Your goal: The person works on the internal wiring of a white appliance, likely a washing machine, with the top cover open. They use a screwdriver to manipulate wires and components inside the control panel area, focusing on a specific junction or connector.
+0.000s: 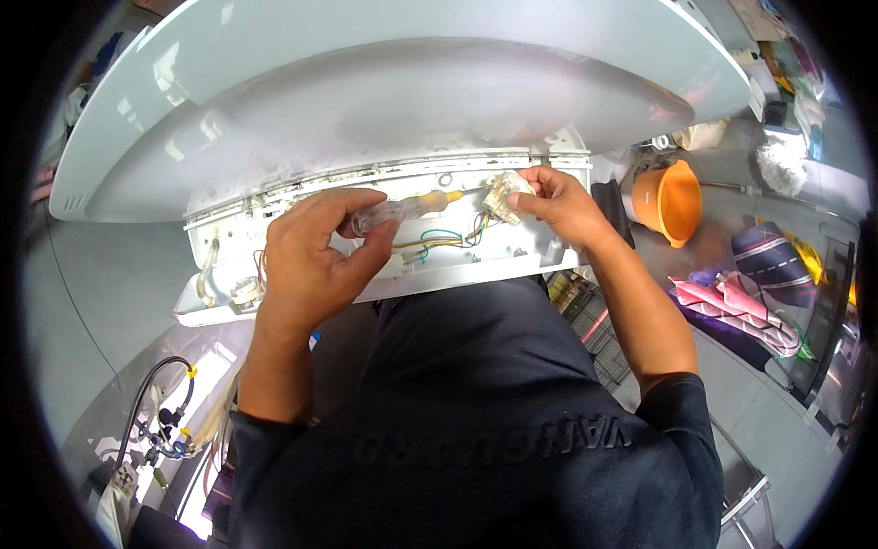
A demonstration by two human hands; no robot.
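With 12 o'clock at the top of the view, the part (505, 197), small and whitish, is at 1 o'clock, raised over the open white housing (457, 276). Right hand (562, 205): grip pinching the part between thumb and fingers from its 3 o'clock side. Left hand (314, 245), between 9 and 10 o'clock: grip closed on the clear handle of the screwdriver (412, 208), its shaft directed toward 2 o'clock. The tip reaches the part; whether it is seated in a screw cannot be told. Wires (441, 242) lie in the housing at the part's 7 o'clock side, below the shell (384, 101) at 12 o'clock. Step in hand, as judged: screwdriver work on the hand-held part. The next move calls for a steady right grip, shaft aligned with the fastener, and slack in the wires
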